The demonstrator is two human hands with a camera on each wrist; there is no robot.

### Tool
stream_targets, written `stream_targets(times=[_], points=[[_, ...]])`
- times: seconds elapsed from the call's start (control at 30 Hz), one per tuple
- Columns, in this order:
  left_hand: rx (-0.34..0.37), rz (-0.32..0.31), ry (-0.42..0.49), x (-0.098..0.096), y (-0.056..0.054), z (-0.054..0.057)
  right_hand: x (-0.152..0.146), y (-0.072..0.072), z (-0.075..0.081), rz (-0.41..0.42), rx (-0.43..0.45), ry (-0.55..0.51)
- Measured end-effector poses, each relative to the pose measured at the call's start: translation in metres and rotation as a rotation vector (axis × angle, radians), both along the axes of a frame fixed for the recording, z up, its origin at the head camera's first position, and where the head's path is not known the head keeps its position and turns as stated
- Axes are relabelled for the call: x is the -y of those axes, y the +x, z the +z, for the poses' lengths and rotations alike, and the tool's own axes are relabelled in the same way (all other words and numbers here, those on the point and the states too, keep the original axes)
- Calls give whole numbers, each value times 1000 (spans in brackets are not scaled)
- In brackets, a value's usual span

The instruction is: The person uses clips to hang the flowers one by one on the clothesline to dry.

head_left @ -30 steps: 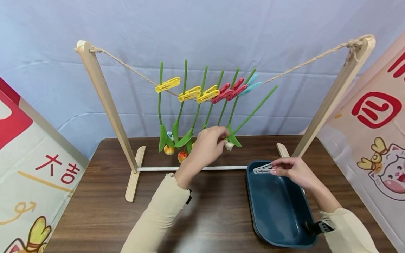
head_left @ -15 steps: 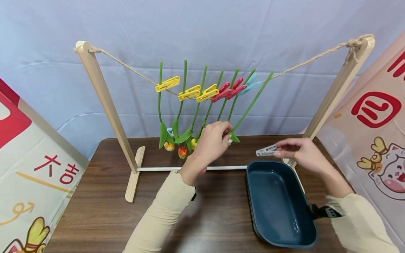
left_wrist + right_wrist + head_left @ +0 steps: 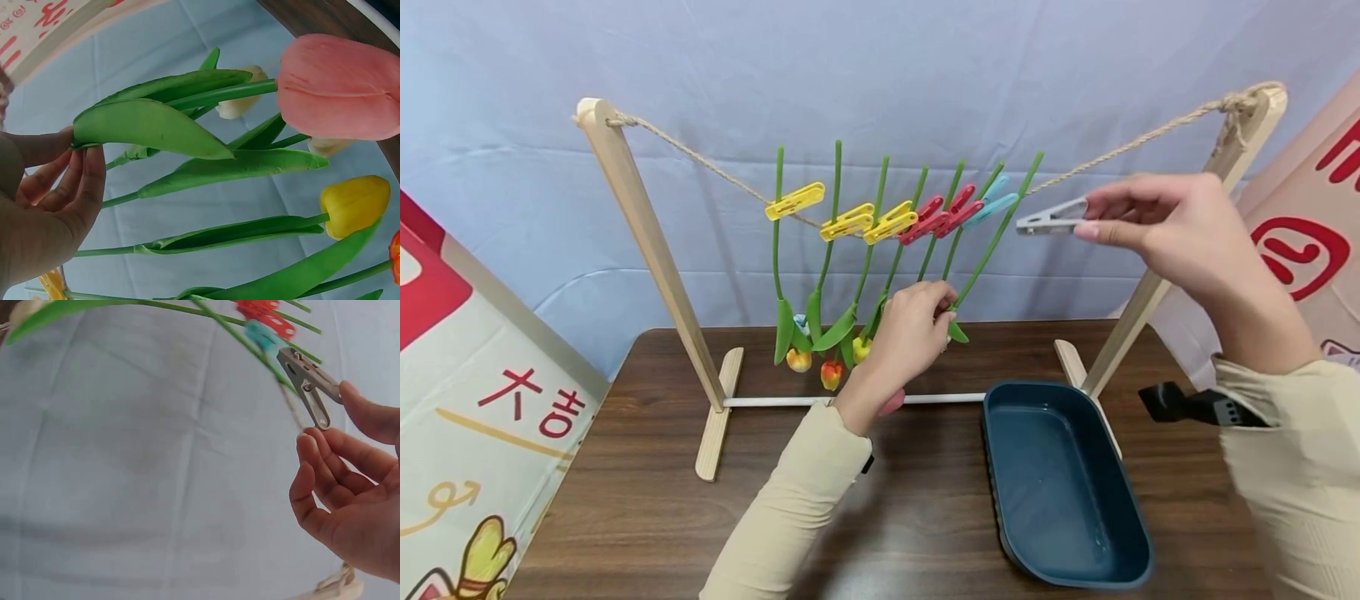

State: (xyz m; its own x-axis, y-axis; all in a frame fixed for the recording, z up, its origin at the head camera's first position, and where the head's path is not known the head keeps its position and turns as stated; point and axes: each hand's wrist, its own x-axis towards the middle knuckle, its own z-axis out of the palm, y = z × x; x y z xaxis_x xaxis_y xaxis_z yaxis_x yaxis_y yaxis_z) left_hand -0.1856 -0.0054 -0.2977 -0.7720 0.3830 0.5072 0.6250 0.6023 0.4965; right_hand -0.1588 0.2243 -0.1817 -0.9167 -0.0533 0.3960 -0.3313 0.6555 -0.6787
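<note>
My left hand point(image 3: 910, 329) pinches an artificial tulip by its green stem, at the base of its leaves point(image 3: 150, 128). The flower hangs head down, and its pink bloom point(image 3: 340, 87) shows in the left wrist view. Its bare stem point(image 3: 1000, 235) slants up across the rope point(image 3: 1112, 156), just right of the blue clothespin point(image 3: 996, 207). With thumb and fingers my right hand point(image 3: 1195, 237) holds a grey clothespin point(image 3: 309, 387) by its handle ends. That pin's tip points left, close to the raised stem, and its handles stand apart.
Several tulips hang from the rope by yellow clothespins point(image 3: 796, 201) and red clothespins point(image 3: 958, 210). Wooden posts point(image 3: 651, 250) hold the rope at both ends, joined low down by a white rod point(image 3: 940, 398). A dark blue tray point(image 3: 1052, 492) stands front right on the table point(image 3: 647, 442).
My right hand has lifted the grey clothespin from over the tray up to rope height. My left hand has raised the tulip slightly, and its stem has swung more upright, across the rope.
</note>
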Motion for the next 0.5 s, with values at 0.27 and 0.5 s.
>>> stream_targets(times=[0.27, 0.5], points=[[-23, 8, 15, -6, 0, 3, 9, -10, 24, -96, -145, 117], [-52, 12, 41, -11, 1, 5, 18, -17, 26, -169, -407, 246]])
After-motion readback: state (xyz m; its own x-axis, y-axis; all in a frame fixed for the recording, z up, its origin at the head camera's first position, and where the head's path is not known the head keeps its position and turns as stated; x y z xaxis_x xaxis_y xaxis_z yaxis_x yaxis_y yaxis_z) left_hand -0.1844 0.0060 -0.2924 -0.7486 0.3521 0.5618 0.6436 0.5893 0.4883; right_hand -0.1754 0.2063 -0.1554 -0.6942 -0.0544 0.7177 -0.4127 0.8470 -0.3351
